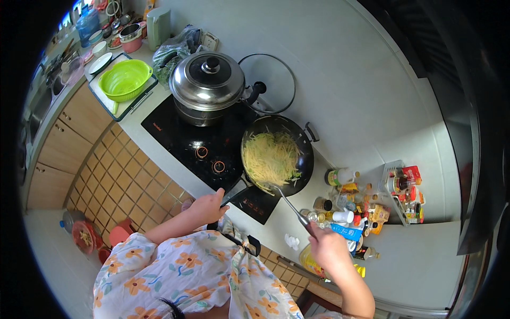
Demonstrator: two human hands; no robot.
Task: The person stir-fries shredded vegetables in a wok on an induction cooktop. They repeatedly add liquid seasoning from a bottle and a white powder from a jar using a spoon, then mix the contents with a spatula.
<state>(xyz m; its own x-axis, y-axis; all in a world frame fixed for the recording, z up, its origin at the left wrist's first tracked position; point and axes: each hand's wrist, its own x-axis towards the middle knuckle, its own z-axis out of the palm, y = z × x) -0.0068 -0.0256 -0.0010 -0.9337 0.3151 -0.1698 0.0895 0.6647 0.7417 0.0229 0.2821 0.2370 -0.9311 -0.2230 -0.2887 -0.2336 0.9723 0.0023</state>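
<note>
A dark wok [305,167] sits on the right side of the black cooktop [175,137]. Inside it lies a heap of pale yellow shreds [271,157], perhaps potato, with some green pieces among them. My left hand [209,208] grips the wok's long handle [235,195] near its end. In my right hand [327,242] is the handle of a metal spatula [293,207]. Its shaft slants down into the wok, and its head is mostly hidden in the shreds at the near rim.
A lidded steel pot [207,87] occupies the left burner, and a glass lid [275,83] leans on the wall behind it. Seasoning bottles [342,177] crowd the counter at right, below a wall rack [392,191]. Farther left, a green colander [125,79] rests on a tray [119,111].
</note>
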